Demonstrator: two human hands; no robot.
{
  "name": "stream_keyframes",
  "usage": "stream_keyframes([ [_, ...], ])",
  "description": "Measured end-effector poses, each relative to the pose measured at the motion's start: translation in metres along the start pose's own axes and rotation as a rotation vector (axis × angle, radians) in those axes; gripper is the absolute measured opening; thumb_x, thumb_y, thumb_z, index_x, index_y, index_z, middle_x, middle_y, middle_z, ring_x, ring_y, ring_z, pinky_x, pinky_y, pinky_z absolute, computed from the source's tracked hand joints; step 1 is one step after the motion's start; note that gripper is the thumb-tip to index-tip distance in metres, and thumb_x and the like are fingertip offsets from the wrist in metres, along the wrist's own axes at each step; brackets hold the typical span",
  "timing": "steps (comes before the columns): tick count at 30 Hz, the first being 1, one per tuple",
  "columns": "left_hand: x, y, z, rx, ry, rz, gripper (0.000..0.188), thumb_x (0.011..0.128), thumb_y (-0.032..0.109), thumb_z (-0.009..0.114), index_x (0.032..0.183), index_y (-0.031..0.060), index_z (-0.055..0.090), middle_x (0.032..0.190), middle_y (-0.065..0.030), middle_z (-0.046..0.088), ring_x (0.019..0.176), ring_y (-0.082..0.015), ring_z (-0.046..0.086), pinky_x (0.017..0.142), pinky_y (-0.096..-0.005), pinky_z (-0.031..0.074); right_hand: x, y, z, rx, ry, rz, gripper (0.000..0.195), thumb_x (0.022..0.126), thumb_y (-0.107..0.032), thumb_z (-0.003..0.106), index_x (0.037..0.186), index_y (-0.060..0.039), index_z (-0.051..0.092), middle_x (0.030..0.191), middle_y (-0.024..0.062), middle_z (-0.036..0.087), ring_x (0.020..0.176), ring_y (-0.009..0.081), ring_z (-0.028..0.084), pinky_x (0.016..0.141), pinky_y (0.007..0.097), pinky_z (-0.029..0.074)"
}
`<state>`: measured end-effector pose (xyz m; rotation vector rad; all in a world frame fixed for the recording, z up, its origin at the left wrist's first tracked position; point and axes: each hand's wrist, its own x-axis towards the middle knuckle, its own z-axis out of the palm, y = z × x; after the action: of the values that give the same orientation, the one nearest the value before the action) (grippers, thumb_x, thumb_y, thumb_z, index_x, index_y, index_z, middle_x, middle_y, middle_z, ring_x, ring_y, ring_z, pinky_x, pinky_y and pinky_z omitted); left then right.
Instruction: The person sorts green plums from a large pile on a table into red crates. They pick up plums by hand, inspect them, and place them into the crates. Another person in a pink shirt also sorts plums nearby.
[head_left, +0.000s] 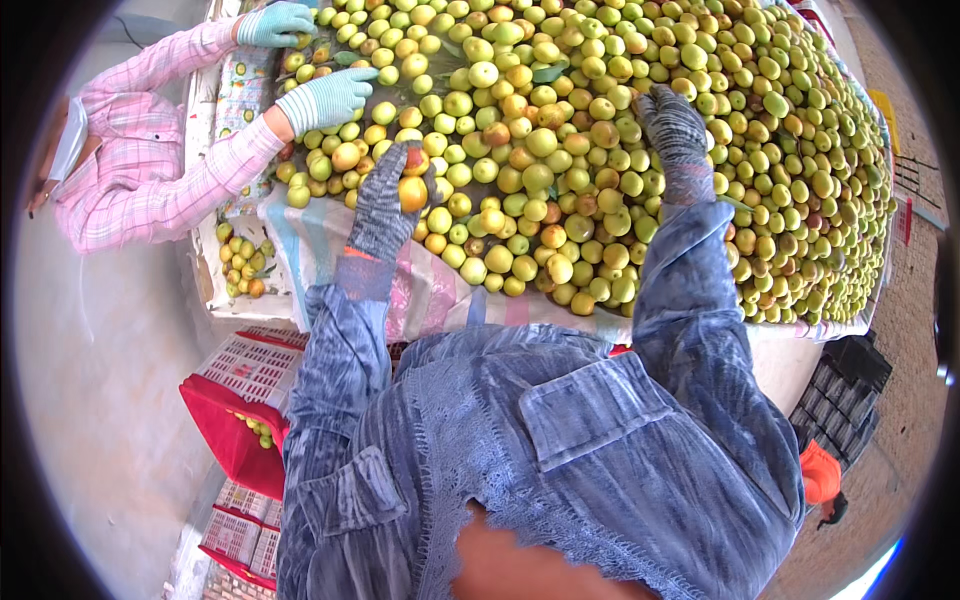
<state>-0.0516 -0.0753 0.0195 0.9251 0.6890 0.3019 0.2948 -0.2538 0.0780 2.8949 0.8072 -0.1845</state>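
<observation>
A broad heap of green and reddish-yellow jujube-like fruits (540, 176) covers the table before me. My left hand (386, 202), in a grey knitted glove, holds two reddish-orange fruits (412, 193) at the near left part of the heap. Farther to the right, my right hand (675, 127), gloved the same way, rests on the heap with its fingers bent down among the fruits. Whether it grips one of them is hidden by the hand. Some green leaves (551, 71) lie among the fruits.
At the left a co-worker in a pink checked shirt (165, 165) reaches over the fruit with mint-striped gloves (326, 97). A small fruit pile (244, 262) sits at the table's left corner. Red and white crates (240, 390) stand below, black crates (840, 397) at right, near a person in orange (820, 474).
</observation>
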Motion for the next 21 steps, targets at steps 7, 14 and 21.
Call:
stream_keyframes([
  [7, 0.013, 0.028, -0.007, 0.106, 0.324, 0.144, 0.021, 0.083, 0.0, 0.067, 0.101, 0.0021, 0.056, 0.092, -0.0044, 0.059, 0.08, -0.0128, 0.059, 0.071, -0.0241, 0.051, 0.011, 0.008, 0.041, 0.355, -0.03, -0.231, 0.036, 0.089, -0.031, 0.059, 0.122, -0.0165, 0.059, 0.114, 0.0157, 0.063, 0.107, 0.0325, 0.061, 0.094, 0.0438, 0.048],
  [14, -0.018, 0.008, 0.049, 0.947, -0.107, 0.414, 0.018, 0.091, 0.008, 0.056, 0.107, 0.0056, 0.063, 0.093, -0.0056, 0.063, 0.081, -0.0153, 0.06, 0.074, -0.0296, 0.051, -0.051, -0.011, 0.047, 0.784, -0.01, -0.249, 0.028, 0.091, -0.032, 0.057, 0.108, -0.0106, 0.062, 0.096, 0.0186, 0.067, 0.09, 0.0384, 0.065, 0.082, 0.0471, 0.051],
  [21, -0.022, -0.028, 0.092, 1.853, -0.508, 0.048, 0.025, 0.092, 0.023, 0.05, 0.116, 0.0187, 0.058, 0.116, -0.0123, 0.055, 0.104, -0.0313, 0.062, 0.081, -0.0432, 0.053, -0.094, -0.052, 0.035, 0.42, -0.076, -0.515, 0.053, 0.081, -0.021, 0.066, 0.13, -0.0128, 0.05, 0.126, 0.0197, 0.055, 0.105, 0.038, 0.061, 0.087, 0.0457, 0.052],
])
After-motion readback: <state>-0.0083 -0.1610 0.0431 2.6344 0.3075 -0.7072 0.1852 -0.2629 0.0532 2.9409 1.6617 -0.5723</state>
